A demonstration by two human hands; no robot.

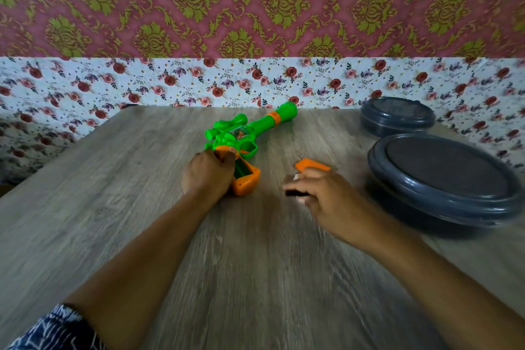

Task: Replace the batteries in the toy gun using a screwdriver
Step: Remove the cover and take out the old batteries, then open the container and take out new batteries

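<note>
Grey wood-grain table point(113, 207) runs up to flowered wallpaper, and the green plastic toy gun point(244, 133) lies flat at its middle, barrel towards the wall. Gripping its orange handle, the left hand point(207, 173) has fingers curled round it beside the uncovered battery slot. Right of the gun, the right hand point(321, 193) is blurred, fingers pinching a small dark battery point(295, 193); an orange cover point(311, 164) lies just beyond, near two round dark lidded containers point(443, 179).

Both forearms reach forward, bare; a patterned sleeve point(61, 327) shows at the left elbow. Left hand point(207, 172): knuckles up, fingers curled round the toy gun's point(244, 133) orange grip. Right hand point(318, 193): back up, motion-blurred, fingers bent around a small dark object point(295, 193); what it is cannot be told.
</note>
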